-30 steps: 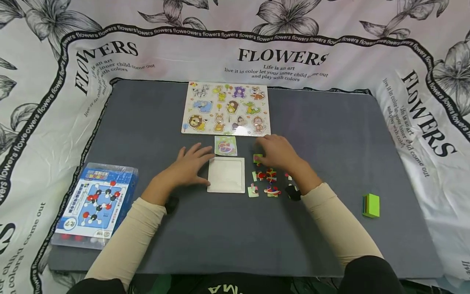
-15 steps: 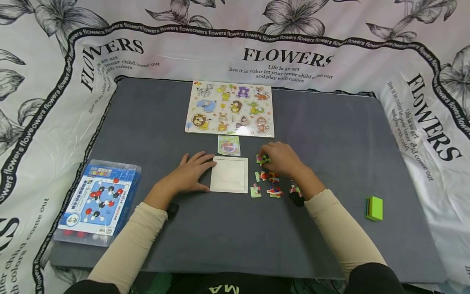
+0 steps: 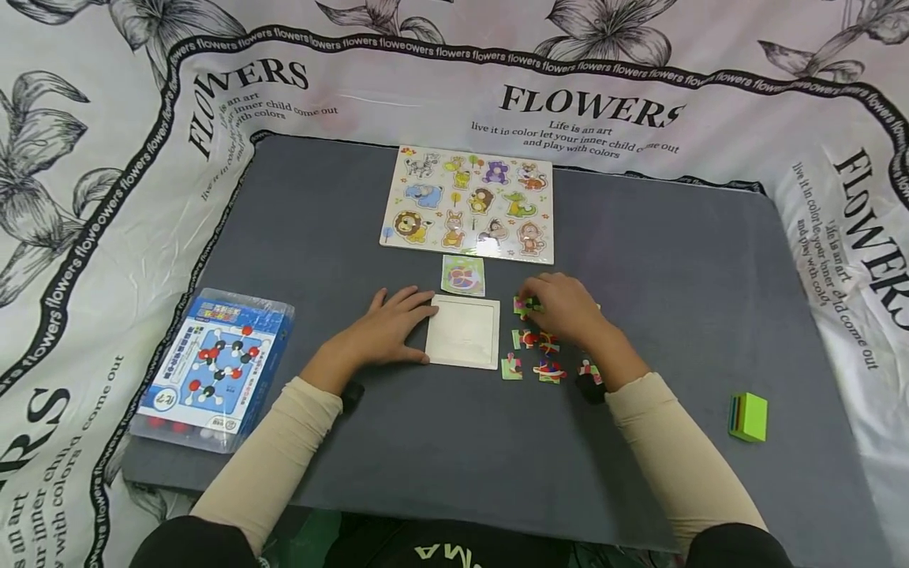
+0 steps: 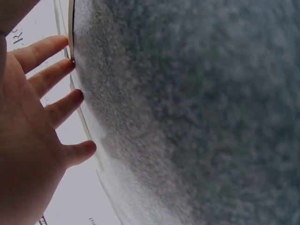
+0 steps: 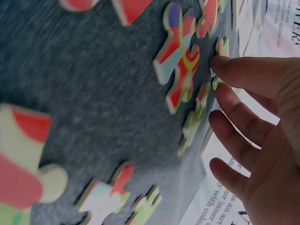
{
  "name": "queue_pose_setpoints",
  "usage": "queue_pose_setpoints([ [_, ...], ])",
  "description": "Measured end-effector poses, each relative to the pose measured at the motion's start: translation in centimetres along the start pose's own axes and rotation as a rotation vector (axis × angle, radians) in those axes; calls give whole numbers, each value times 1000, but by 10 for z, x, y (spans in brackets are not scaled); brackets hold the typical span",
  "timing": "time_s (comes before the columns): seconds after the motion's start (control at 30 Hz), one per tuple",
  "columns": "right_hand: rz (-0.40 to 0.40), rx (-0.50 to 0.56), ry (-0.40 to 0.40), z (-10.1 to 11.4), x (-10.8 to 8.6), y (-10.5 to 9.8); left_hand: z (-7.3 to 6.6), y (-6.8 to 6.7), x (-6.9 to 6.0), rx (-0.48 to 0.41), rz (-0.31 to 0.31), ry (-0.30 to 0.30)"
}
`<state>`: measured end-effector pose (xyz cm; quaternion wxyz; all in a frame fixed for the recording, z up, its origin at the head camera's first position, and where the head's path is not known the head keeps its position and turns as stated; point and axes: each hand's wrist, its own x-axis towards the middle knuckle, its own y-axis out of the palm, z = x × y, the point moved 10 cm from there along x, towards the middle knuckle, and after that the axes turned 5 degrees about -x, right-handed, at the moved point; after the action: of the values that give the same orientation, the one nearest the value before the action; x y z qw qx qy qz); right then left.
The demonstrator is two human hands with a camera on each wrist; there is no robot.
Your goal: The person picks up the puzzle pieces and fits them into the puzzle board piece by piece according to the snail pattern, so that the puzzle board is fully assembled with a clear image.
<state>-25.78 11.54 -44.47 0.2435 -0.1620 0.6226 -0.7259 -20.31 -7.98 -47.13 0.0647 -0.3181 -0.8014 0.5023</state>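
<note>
My left hand (image 3: 389, 327) lies with fingers spread on the grey table, its fingertips touching the left side of a square white puzzle tray (image 3: 463, 365). In the left wrist view the fingers (image 4: 61, 108) are straight and apart. Right of the tray, my right hand (image 3: 564, 309) pinches a small green jigsaw piece (image 3: 534, 304) between thumb and index finger; the fingers partly hide it. In the right wrist view the other fingers hang loosely curled. Several more jigsaw pieces (image 3: 550, 371) with red, green and pink printing lie below that hand.
A small picture card (image 3: 463, 276) lies behind the tray, and beyond it an animal puzzle board (image 3: 469, 201). A molecule-kit box (image 3: 213, 371) stands at the left. At the far right sits a stack of coloured blocks (image 3: 749, 416), green on top.
My right hand has drawn back slightly towards me, its fingers closing at the green piece; a pink piece beside it shows now. My left hand stays at the tray. The head view has shifted.
</note>
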Motion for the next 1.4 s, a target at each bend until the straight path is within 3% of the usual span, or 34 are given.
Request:
queue_pose_setpoints([
  [0.1, -50, -21, -41, 9, -1, -8, -3, 1, 6, 18, 17, -7],
  [0.3, -137, -47, -149, 49, 7, -15, -10, -4, 14, 44, 30, -5],
  [0.53, -141, -73, -145, 73, 19, -5, -16, -8, 20, 21, 48, 15],
  [0.9, -227, -142, -158, 85, 22, -4, -19, -6, 27, 9, 69, 14],
  [1.07, -193, -168, -125, 86, 22, 5, -19, -3, 25, 5, 85, 4],
  [1.23, -133, -190, -192, 97, 22, 11, -14, 3, 19, -16, 84, -22],
  [1.4, -51, -71, -247, 99, 27, 15, 0, 2, 7, -35, 48, -62],
])
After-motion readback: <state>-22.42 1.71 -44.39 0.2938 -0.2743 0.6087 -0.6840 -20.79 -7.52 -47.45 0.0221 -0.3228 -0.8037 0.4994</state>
